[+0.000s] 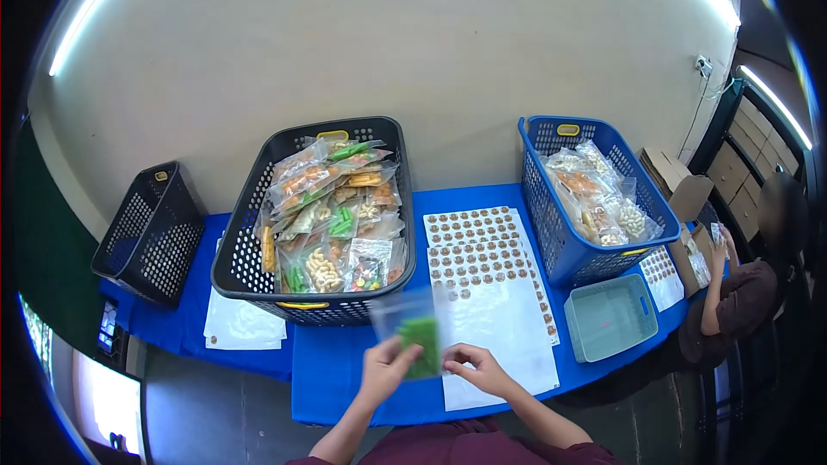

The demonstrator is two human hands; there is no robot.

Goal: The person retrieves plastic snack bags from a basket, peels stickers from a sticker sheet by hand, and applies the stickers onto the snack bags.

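A clear plastic bag with green pieces inside [419,346] is held upright over the front of the table, with my left hand [387,372] closed on its lower left side, thumb across the front. At the bag's right edge is my right hand [476,369], its thumb and fingertips pinched together. Whether it grips the bag's edge or something small, I cannot tell. Just beyond, sheets of round brown stickers [474,271] lie on the table, the nearest one partly bare white. A black basket [226,250] full of filled bags [326,269] stands behind my left hand.
At the right are a blue basket of filled bags [573,260] and a grey-green tray [594,353]. A smaller black basket [129,271] and white sheets [245,327] are left. Beyond the tray, a person [745,293] handles a small packet near cardboard boxes [676,176].
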